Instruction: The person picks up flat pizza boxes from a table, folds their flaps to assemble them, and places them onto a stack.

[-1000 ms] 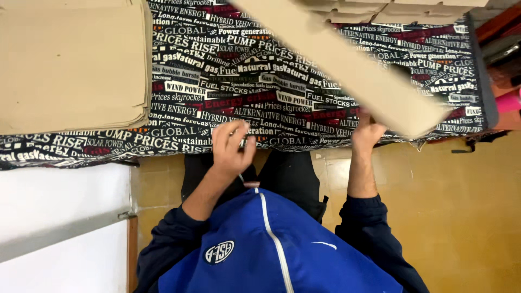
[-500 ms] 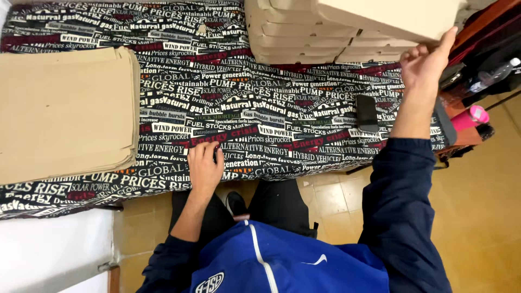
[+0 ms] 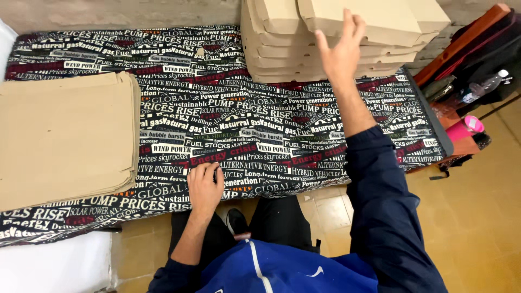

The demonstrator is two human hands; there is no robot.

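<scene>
Folded cardboard boxes (image 3: pixel 336 38), stacked: right hand (image 3: pixel 342 51) spread open against them, holding nothing

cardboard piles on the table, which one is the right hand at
The stack of folded boxes at the table's far right: the right hand, fingers spread, is at its top box. The flat cardboard sheets at the left lie untouched.

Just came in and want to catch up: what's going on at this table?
A person in a blue top sits at a table covered with a printed black cloth. Their right hand is stretched out, fingers spread, against the top folded cardboard box on a stack of boxes at the far side; no closed grip on it. Their left hand rests flat on the cloth near the front edge. A pile of flat cardboard sheets lies to the left.
</scene>
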